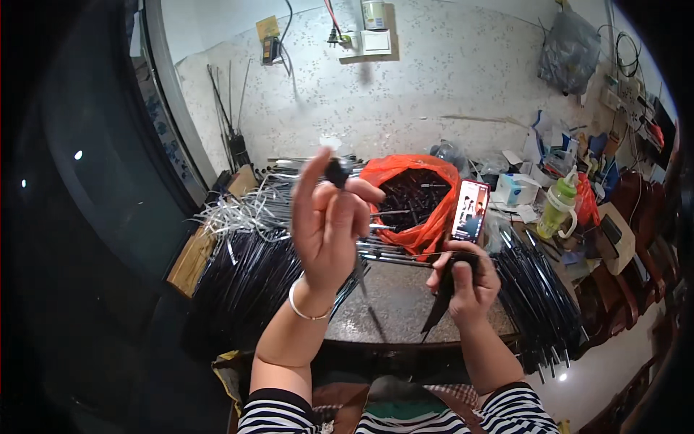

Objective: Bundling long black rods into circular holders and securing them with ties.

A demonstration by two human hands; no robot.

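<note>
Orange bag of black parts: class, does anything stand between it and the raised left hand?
Nothing visible does. The left hand pinches a small black part just left of the orange bag, with only thin metal rods lying across the gap.

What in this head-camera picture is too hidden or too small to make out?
- Small black part in the left hand: the fingertips cover most of it, so its shape is unclear.
- Black piece in the right hand: the fingers wrap its upper end.
- Contents of the orange bag: dark and too small to tell apart.
- Phone screen: too small to make out.
</note>
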